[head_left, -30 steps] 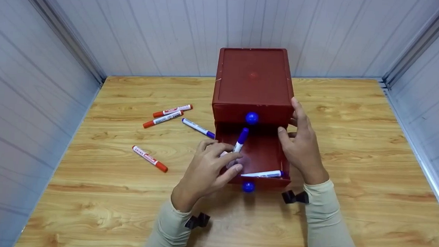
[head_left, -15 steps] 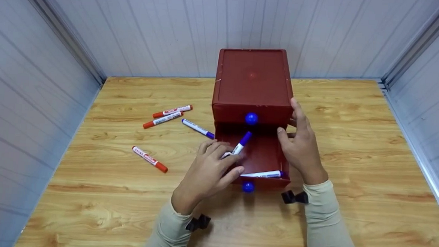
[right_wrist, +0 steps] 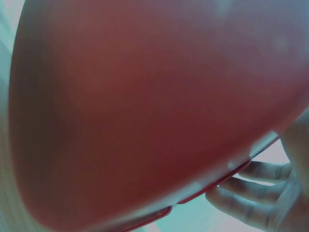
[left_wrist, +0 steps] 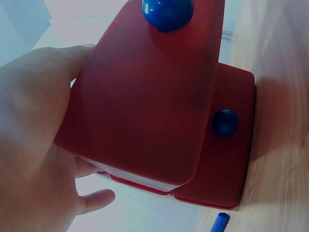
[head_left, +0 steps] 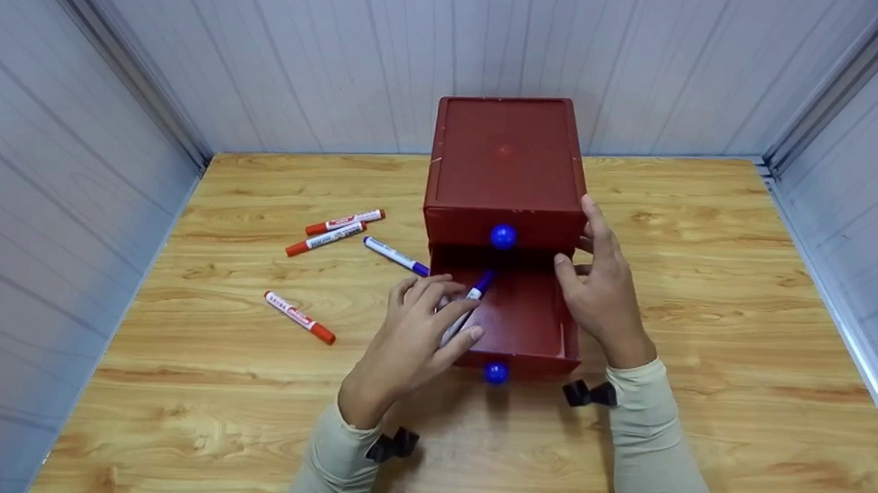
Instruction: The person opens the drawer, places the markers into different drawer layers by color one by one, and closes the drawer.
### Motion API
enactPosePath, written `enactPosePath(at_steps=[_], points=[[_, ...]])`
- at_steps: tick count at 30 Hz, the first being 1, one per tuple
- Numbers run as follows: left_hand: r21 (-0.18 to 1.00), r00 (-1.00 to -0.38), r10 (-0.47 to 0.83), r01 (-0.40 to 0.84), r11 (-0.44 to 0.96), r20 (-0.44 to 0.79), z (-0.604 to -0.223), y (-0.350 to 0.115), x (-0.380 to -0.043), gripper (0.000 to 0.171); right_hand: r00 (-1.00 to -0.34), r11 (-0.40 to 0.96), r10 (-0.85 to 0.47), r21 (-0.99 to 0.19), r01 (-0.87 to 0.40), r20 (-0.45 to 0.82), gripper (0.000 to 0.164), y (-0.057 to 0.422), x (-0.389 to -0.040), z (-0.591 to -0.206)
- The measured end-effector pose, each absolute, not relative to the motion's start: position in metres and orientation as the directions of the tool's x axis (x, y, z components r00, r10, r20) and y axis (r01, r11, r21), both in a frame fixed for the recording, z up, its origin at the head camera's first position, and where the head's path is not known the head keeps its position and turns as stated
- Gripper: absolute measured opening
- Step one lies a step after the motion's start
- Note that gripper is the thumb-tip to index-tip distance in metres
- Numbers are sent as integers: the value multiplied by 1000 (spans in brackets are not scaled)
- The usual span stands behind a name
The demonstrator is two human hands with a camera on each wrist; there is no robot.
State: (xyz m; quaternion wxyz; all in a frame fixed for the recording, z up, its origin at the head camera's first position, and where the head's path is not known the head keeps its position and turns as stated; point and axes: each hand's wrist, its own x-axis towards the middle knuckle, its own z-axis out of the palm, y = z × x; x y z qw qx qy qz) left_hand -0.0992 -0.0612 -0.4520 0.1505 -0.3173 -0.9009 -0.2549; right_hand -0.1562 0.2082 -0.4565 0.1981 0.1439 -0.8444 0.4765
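Note:
A dark red drawer cabinet [head_left: 508,152] stands with its lower drawer [head_left: 530,364] pulled out. My left hand [head_left: 412,335] is over that drawer's left side, its fingers bent and spread, thumb and index finger apart. Under them a blue-capped marker [head_left: 474,297] slants inside the drawer; the hand hides part of it. In the left wrist view the thumb [left_wrist: 79,55] goes behind the drawer front. My right hand [head_left: 605,300] holds the cabinet's right side at the drawer opening, thumb inside the edge, fingers outside. The right wrist view shows these fingers [right_wrist: 246,203] beyond the red drawer [right_wrist: 145,121].
Left of the cabinet, several markers lie on the wooden table [head_left: 199,384]: a blue-capped marker [head_left: 393,256] against the drawer, two red-capped ones together, and a red-capped marker [head_left: 300,317] nearer the front. Blue knobs stick out of both drawers. White panels [head_left: 328,60] enclose the table.
The marker along the drawer front is gone from there. The blue-capped marker under my left fingers sits lower and leans differently. My right hand and the cabinet stay put.

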Motion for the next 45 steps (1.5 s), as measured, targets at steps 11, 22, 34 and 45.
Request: enactPosePath(at_steps=[11,22,34,45], points=[[333,-659,458,722,606,596,-452,-65,-104,28,-876,503,-61,-744,-441,478,81,207,-156,-456],[355,-620,380,742,569,686,-448,-74,-108,20,-865,532,-78,-713,-457,496,82,207,-153,-455],[423,-669,258,675,605,697,-459,-88,-121,18,-871,523,-76,-725,-449,485,81,206,-154,-454],[503,-755,50,483,717,654,-479,-104,-134,12,-872,525,-76,-724,-447,483,82,205,-154,-455]])
